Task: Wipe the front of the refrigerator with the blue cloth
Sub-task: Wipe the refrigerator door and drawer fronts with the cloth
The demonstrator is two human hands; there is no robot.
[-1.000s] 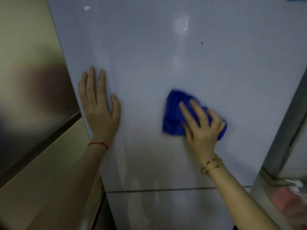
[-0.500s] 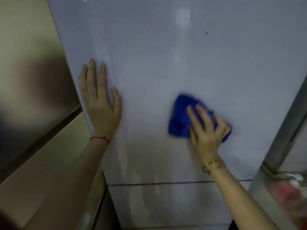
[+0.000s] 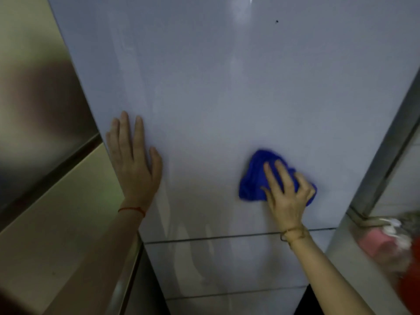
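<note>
The refrigerator's glossy pale front fills most of the view, with a horizontal door seam low down. A bunched blue cloth is pressed against the upper door, low and right of centre. My right hand lies over the cloth with fingers spread, pinning it to the door. My left hand rests flat on the door near its left edge, fingers together and pointing up, holding nothing.
A beige wall with a dark band stands left of the refrigerator. On the right a metal frame post runs beside the door, and below it a ledge holds a pink and white blurred object.
My right hand has slid the blue cloth down and to the right on the door. The view has tilted down, so more of the lower seams shows. My left hand stays flat in place.
</note>
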